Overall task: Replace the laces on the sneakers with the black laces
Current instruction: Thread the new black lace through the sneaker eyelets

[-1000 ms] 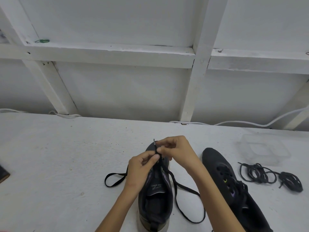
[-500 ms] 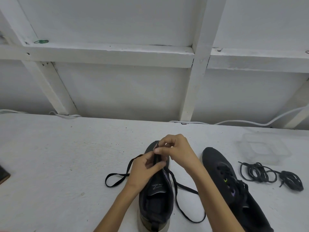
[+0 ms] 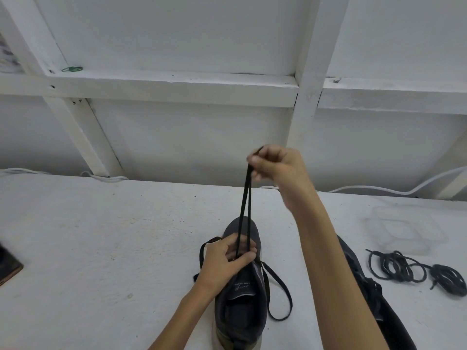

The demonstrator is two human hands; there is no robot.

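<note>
Black flat lace (image 3: 244, 198) is looking limp and light; right hand (image 3: 275, 165) is pinching it near the tips at 12 o'clock, left hand (image 3: 227, 258) is gripping the sneaker (image 3: 240, 311) by the eyelets.

A clear, shallow plastic container (image 3: 406, 231) sits on a white painted tabletop (image 3: 101, 236). A white cable (image 3: 379, 189) runs along the white timber-framed wall (image 3: 177, 137), and small green loops (image 3: 72, 69) lie on its ledge.
</note>
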